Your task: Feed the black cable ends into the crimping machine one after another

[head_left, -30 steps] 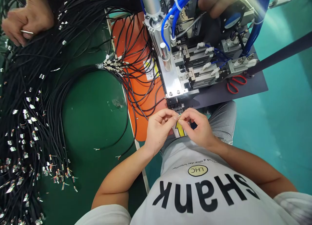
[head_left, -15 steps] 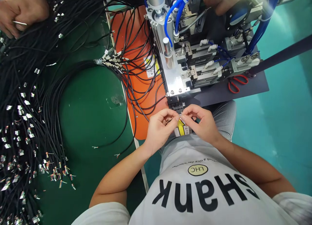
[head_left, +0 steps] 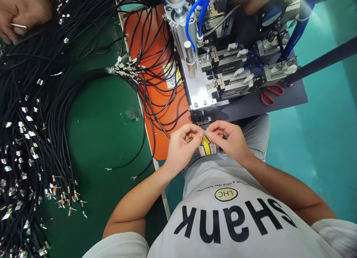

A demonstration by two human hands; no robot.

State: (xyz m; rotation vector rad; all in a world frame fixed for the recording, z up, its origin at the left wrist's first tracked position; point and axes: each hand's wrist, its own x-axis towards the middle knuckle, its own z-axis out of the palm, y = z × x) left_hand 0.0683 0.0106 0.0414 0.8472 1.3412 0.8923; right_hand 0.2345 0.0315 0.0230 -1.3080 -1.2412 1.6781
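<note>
head view: left hand (head_left: 181, 148) and right hand (head_left: 231, 142) pinch one tiny piece (head_left: 205, 132), too small to identify; yellow arrow (head_left: 206, 145) at 6 o'clock, metal machine (head_left: 199, 94) at 12, metal-tipped cables (head_left: 128, 70) at 10.

The piece (head_left: 205, 131) between the hands (head_left: 180, 148) (head_left: 233, 142) is too small to identify.

A green table (head_left: 103, 135) fills the left, with a wide heap of black cables (head_left: 16, 79) spread along its left and far sides. A tied bundle (head_left: 71, 90) curves across the middle, and two cable ends with bare wires (head_left: 134, 178) lie near the right edge. Right of it, an orange board (head_left: 160, 144) carries loose cable lengths (head_left: 147, 86) and a sticker (head_left: 170, 79). Farther right, red-handled scissors (head_left: 267, 97) lie on a gray plate (head_left: 292, 96) beside the machine (head_left: 203, 96).
</note>
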